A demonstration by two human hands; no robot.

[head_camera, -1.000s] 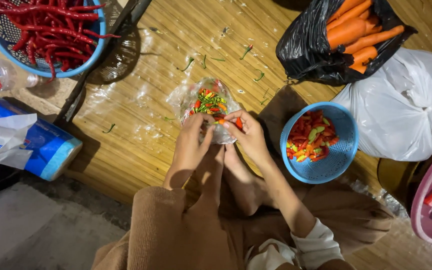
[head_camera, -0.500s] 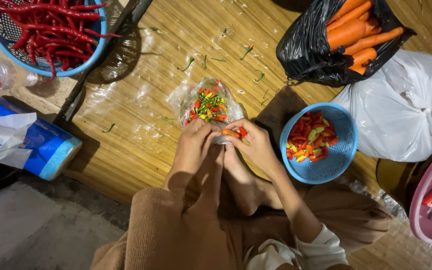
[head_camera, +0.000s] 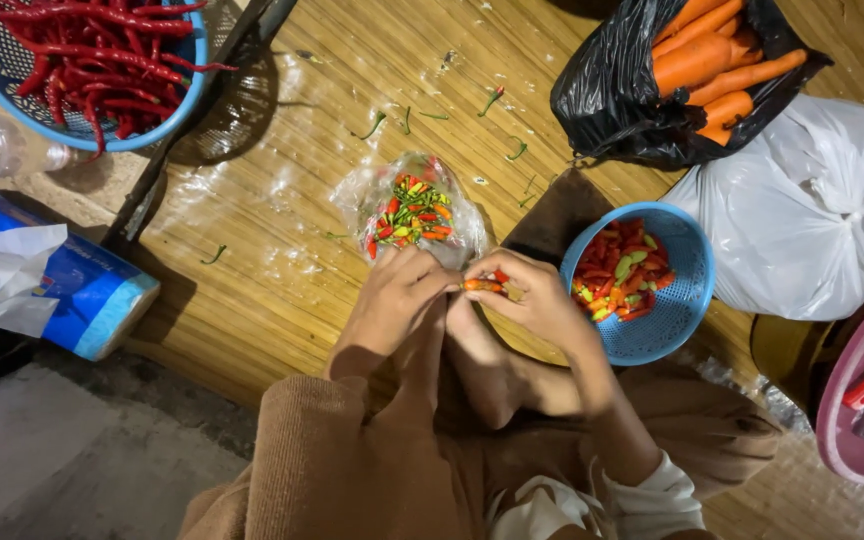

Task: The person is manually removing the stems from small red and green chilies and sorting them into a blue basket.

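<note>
While both hands meet just near the clear bag of small chillies [head_camera: 410, 210], the left hand [head_camera: 392, 300] and the right hand [head_camera: 537, 298] pinch one small orange chilli [head_camera: 482, 285] between them, fingers closed on its two ends. The bag lies on the wooden surface [head_camera: 282, 250], touching the left fingertips. A small blue basket of chillies [head_camera: 687, 290] sits just right of the right hand. A large blue basket of long red chillies [head_camera: 167, 105] stands far left, and a black bag of carrots [head_camera: 602, 110] far right.

Small chili [head_camera: 482, 285] between both hands [head_camera: 472, 300]
</note>
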